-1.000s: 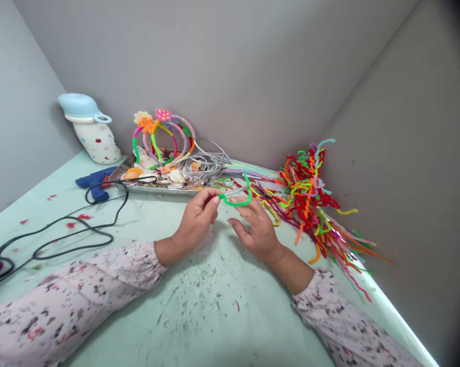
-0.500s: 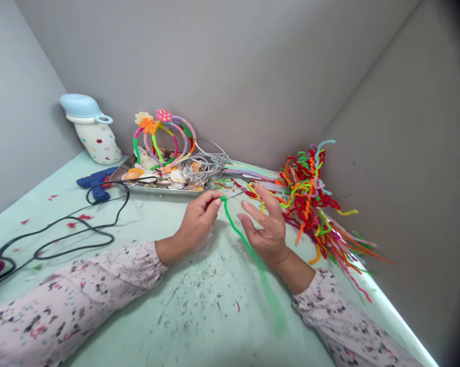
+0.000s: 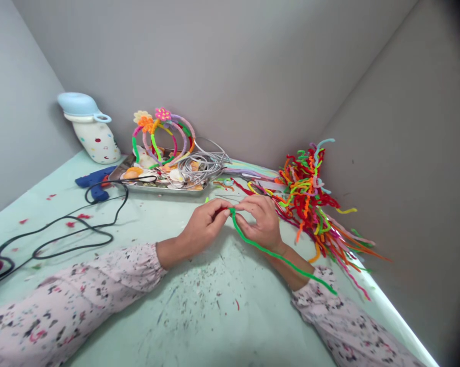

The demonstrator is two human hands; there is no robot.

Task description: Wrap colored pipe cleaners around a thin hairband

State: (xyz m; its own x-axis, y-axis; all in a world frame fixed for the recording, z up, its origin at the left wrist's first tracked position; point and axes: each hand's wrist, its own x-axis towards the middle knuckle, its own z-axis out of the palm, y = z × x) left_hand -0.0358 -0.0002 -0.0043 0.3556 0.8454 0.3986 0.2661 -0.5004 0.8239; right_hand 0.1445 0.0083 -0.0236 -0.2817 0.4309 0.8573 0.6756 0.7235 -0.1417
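Over the middle of the table my left hand [image 3: 201,230] is closed in a pinch on a thin grey wire [image 3: 230,198], part of which shows behind the fingers. A green pipe cleaner [image 3: 266,250] is attached at the fingertips, and a bit of red shows there too. My right hand [image 3: 261,220] is closed as well, its fingertips meeting the left ones at the top end of the green pipe cleaner. The loose end of that pipe cleaner hangs across my right wrist and reaches the sleeve. The fingers hide the exact joint.
A metal tray [image 3: 164,190] at the back holds flower-trimmed hoops [image 3: 163,137], grey wire coils [image 3: 203,168] and scraps. A blue glue gun [image 3: 96,178], a black cord [image 3: 117,214] and a bottle [image 3: 96,140] are left. Bundled pipe cleaners [image 3: 309,188] lie right, by the wall.
My right hand has moved left and closed from spread fingers into a pinch beside the left. The green pipe cleaner's loose end has swung right, over my right wrist.
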